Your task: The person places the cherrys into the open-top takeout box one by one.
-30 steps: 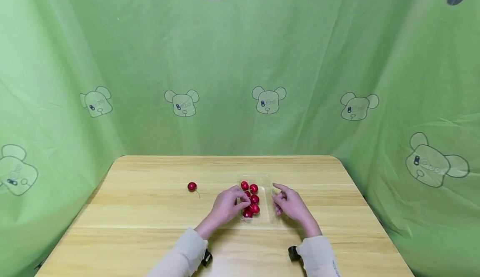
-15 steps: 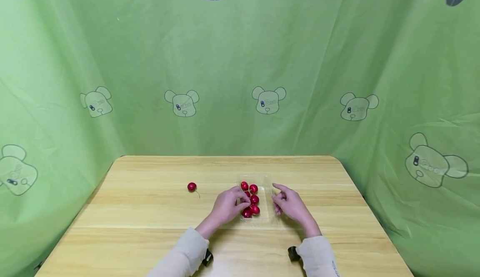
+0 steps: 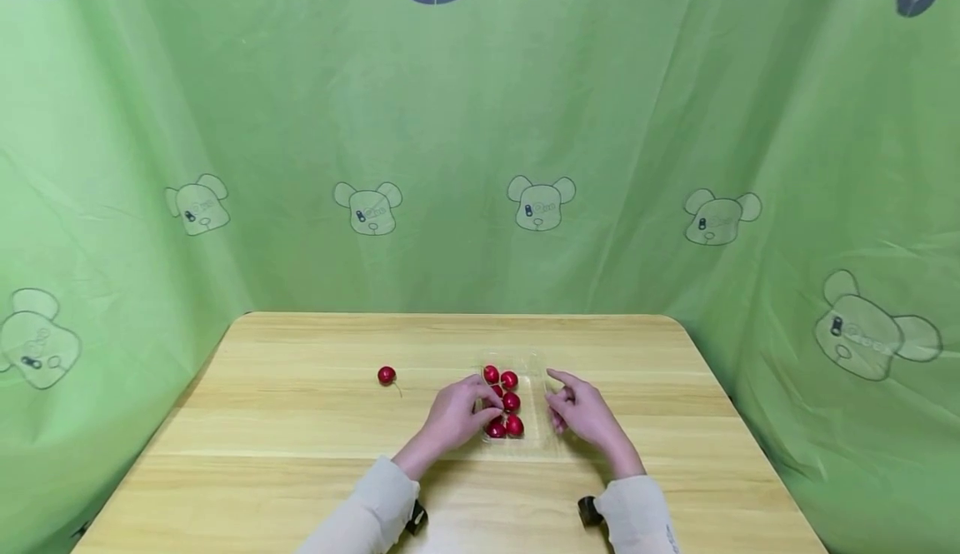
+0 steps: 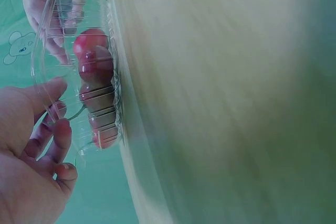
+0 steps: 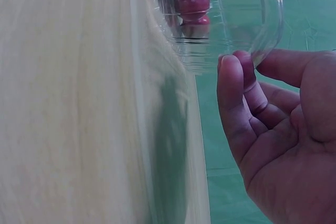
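A clear plastic box (image 3: 534,421) rests on the table, with several red cherries (image 3: 511,401) in its left half. My left hand (image 3: 453,414) reaches over the box's left side. In the left wrist view, its fingertips meet a thin green cherry stem (image 4: 78,113) and seem to pinch it; the contact is partly blurred. On the opposite side, my right hand (image 3: 583,412) holds the box's edge, thumb and fingers close around the rim in the right wrist view. One loose cherry (image 3: 386,376) with its stem lies on the table to the left.
The wooden table (image 3: 300,437) has rounded far corners. Green curtains (image 3: 450,271) with bear drawings surround it at the back and sides. A black wrist device (image 3: 590,511) sits below the right sleeve.
Near the left fingertips, a cherry at the box's near end has shifted slightly right and nearer. The right hand stays at the box's edge. The head view has tilted slightly.
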{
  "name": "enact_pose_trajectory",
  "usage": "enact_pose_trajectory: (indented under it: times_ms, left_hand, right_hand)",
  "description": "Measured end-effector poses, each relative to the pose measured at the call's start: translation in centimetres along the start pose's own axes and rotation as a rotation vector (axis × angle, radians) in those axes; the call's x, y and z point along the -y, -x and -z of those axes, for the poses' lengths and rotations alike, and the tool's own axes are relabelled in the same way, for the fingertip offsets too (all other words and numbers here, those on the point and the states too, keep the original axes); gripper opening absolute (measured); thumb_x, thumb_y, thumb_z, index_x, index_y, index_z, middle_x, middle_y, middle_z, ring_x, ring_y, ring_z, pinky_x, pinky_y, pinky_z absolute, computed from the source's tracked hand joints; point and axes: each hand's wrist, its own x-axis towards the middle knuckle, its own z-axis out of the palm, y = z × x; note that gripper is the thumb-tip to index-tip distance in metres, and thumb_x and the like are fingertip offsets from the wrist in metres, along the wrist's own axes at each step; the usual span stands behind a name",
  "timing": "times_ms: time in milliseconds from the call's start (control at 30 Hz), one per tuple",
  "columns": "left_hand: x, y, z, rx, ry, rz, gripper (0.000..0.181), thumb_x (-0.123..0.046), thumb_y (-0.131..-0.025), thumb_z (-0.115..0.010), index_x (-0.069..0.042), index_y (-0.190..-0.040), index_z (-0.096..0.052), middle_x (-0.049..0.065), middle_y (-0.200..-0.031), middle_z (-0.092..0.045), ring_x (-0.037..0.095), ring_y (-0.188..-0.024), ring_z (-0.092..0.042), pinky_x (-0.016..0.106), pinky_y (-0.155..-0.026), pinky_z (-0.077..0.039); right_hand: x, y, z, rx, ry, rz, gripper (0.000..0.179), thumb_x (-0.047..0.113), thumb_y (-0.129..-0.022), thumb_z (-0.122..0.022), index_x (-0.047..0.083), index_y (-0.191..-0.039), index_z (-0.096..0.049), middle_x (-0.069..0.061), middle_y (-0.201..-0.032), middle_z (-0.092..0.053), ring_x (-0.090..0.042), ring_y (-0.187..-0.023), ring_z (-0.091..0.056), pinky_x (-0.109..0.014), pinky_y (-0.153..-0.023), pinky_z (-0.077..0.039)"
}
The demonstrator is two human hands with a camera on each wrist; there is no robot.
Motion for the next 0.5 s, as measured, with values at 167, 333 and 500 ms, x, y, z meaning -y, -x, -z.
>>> enact_pose_trajectory:
  times_ms: [167,333,500]
  left_hand:
    - [0.0,0.1,0.2,0.003,0.017,0.024,0.003,-0.024,-0.094,-0.078,-0.023,-0.097,-0.079,-0.010,-0.099,-0.067,0.009,-0.084,-0.064,0.023,-0.078,-0.051]
    - [0.0,0.2,0.6,-0.002,0.047,0.057,0.007,-0.025,-0.094,-0.077,-0.024,-0.101,-0.079,-0.009,-0.102,-0.068,0.005,-0.076,-0.058,0.022,-0.073,-0.049]
    - [0.6,0.4,1.1,-0.032,0.089,0.093,0.012,-0.026,-0.095,-0.076,-0.022,-0.107,-0.077,-0.008,-0.102,-0.067,0.001,-0.064,-0.050,0.020,-0.062,-0.046]
  right_hand:
    - [0.0,0.0,-0.1,0.002,-0.019,-0.003,0.056,0.005,-0.103,-0.060,-0.002,-0.155,-0.040,-0.017,-0.081,-0.067,-0.023,-0.062,-0.065,-0.035,-0.056,-0.059]
    - [0.1,-0.1,-0.2,0.008,-0.021,0.000,0.056,0.004,-0.103,-0.060,-0.002,-0.155,-0.040,-0.018,-0.081,-0.067,-0.022,-0.061,-0.065,-0.033,-0.056,-0.058]
    - [0.0,-0.1,-0.1,0.001,-0.009,-0.002,0.056,0.004,-0.103,-0.060,-0.002,-0.155,-0.040,-0.017,-0.080,-0.068,-0.022,-0.060,-0.065,-0.033,-0.055,-0.058]
